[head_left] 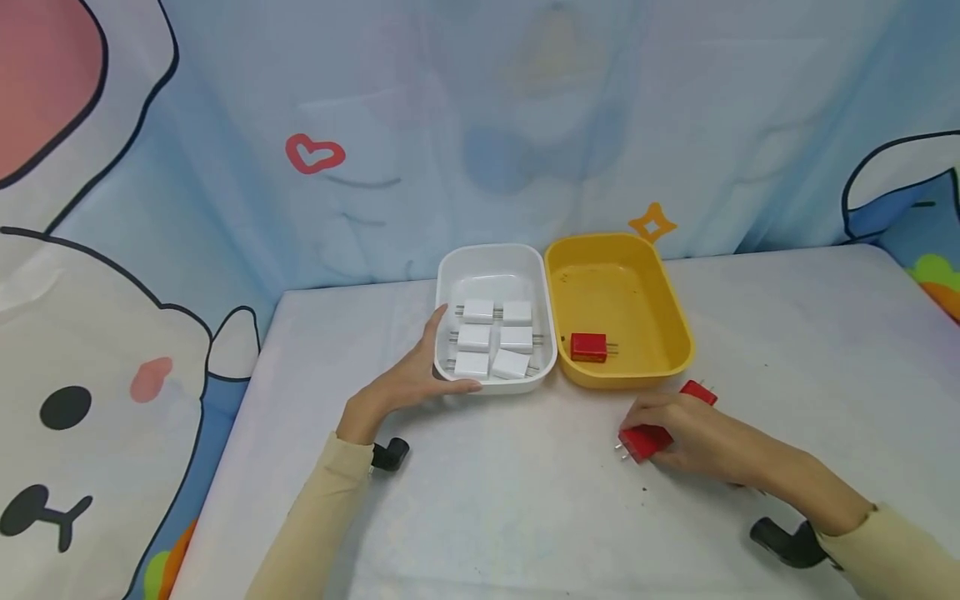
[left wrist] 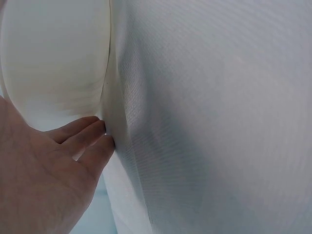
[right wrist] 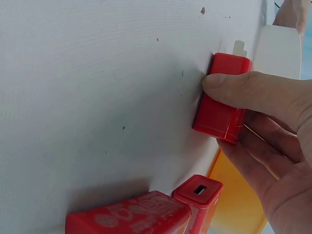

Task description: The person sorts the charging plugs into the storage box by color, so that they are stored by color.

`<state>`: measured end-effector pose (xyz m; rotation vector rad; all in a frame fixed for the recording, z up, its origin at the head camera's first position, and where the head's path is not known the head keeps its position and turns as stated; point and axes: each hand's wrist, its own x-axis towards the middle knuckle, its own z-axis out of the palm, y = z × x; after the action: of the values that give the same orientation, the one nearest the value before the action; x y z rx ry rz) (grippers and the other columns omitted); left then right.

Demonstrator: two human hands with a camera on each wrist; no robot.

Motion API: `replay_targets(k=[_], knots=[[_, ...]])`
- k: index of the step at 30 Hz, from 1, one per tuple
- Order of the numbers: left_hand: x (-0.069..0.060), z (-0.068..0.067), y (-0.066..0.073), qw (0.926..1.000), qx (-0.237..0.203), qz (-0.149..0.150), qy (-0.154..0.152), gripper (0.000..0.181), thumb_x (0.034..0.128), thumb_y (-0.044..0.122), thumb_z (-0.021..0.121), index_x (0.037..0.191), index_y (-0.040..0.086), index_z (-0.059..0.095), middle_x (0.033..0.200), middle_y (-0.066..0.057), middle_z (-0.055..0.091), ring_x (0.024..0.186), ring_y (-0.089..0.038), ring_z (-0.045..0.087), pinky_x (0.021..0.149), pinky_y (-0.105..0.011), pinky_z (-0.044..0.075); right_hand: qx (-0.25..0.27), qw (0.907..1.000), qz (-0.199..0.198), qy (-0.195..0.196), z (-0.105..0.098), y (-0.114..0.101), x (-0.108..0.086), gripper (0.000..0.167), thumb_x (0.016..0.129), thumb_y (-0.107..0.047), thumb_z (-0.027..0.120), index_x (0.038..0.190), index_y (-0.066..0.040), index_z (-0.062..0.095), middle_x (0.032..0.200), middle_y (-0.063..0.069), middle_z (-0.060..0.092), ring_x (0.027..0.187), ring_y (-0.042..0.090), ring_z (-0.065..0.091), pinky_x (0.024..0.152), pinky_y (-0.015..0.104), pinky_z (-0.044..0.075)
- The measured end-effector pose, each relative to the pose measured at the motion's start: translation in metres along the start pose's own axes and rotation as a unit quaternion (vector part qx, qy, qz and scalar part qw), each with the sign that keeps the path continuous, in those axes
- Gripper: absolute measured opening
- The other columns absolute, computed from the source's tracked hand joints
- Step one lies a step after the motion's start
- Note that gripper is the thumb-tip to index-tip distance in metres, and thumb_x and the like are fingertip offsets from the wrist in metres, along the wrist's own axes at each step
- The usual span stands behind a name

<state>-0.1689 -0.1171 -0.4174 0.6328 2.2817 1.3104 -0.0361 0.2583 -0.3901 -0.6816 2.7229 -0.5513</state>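
Note:
My left hand [head_left: 408, 375] rests against the near left corner of the white tray [head_left: 491, 260], fingers extended along its side; the left wrist view shows the fingertips at the tray's edge [left wrist: 56, 58]. Several white plug adapters [head_left: 474, 337] lie in that tray. A red adapter [head_left: 642, 442] is pinched between thumb and fingers of my right hand [head_left: 693, 433], low over the cloth, prongs pointing away from the palm [right wrist: 222, 114]. Two more red adapters [right wrist: 131, 214] [right wrist: 199, 195] are near that hand. Another red adapter [head_left: 588, 347] lies in the yellow tray [head_left: 615, 292].
The trays stand side by side at the back of the white-covered table [head_left: 510, 508], before a printed curtain [head_left: 465, 125]. Small dark specks dot the cloth. A black wrist-mounted piece [head_left: 791, 546] is beside the right sleeve, another [head_left: 392, 455] by the left wrist.

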Motion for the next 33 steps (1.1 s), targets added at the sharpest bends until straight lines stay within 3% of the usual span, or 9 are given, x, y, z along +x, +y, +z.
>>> replay_targets(k=[8, 15, 18, 24, 33], knots=[[0.000, -0.001, -0.002, 0.9998, -0.013, 0.017, -0.003, 0.129, 0.0854, 0.028, 0.087, 0.167, 0.020, -0.012, 0.170, -0.009, 0.022, 0.154, -0.025, 0.025, 0.124, -0.053, 0.021, -0.004, 1.0000, 0.002, 0.000, 0.000, -0.001, 0.001, 0.044, 0.071, -0.012, 0.098, 0.111, -0.014, 0.080, 0.110, -0.003, 0.069, 0.100, 0.020, 0.063, 0.085, 0.042, 0.061], [0.002, 0.000, -0.004, 0.9993, -0.012, 0.035, -0.005, 0.129, 0.0852, 0.030, 0.087, 0.167, 0.019, -0.012, 0.172, -0.009, 0.017, 0.156, -0.025, 0.020, 0.125, -0.054, 0.019, -0.016, 0.9997, -0.003, -0.020, -0.009, 0.002, -0.004, 0.045, 0.072, -0.020, 0.098, 0.112, -0.017, 0.079, 0.109, -0.004, 0.068, 0.098, 0.016, 0.061, 0.080, 0.038, 0.062], [0.002, -0.001, -0.003, 0.9994, -0.011, 0.034, -0.004, 0.130, 0.0846, 0.032, 0.088, 0.167, 0.019, -0.012, 0.172, -0.009, 0.018, 0.156, -0.025, 0.020, 0.125, -0.054, 0.020, 0.001, 0.9998, -0.012, -0.017, -0.022, 0.001, -0.006, 0.045, 0.075, -0.019, 0.096, 0.116, -0.016, 0.078, 0.113, -0.003, 0.069, 0.099, 0.017, 0.062, 0.080, 0.037, 0.062], [0.001, -0.001, -0.001, 0.9995, -0.016, 0.027, -0.004, 0.130, 0.0846, 0.029, 0.088, 0.167, 0.019, -0.012, 0.170, -0.008, 0.021, 0.155, -0.025, 0.023, 0.124, -0.054, 0.021, -0.009, 0.9984, -0.036, 0.042, -0.062, -0.005, 0.000, 0.046, 0.077, -0.010, 0.094, 0.120, -0.010, 0.078, 0.115, 0.002, 0.070, 0.100, 0.020, 0.065, 0.080, 0.036, 0.062], [-0.001, -0.001, 0.002, 0.9994, -0.022, 0.024, -0.008, 0.129, 0.0858, 0.027, 0.087, 0.167, 0.018, -0.013, 0.171, -0.012, 0.017, 0.156, -0.028, 0.021, 0.124, -0.055, 0.020, -0.046, 0.9899, -0.069, 0.115, -0.113, -0.002, 0.050, 0.043, 0.081, -0.004, 0.090, 0.121, -0.003, 0.076, 0.115, 0.009, 0.071, 0.096, 0.023, 0.065, 0.080, 0.040, 0.062]])
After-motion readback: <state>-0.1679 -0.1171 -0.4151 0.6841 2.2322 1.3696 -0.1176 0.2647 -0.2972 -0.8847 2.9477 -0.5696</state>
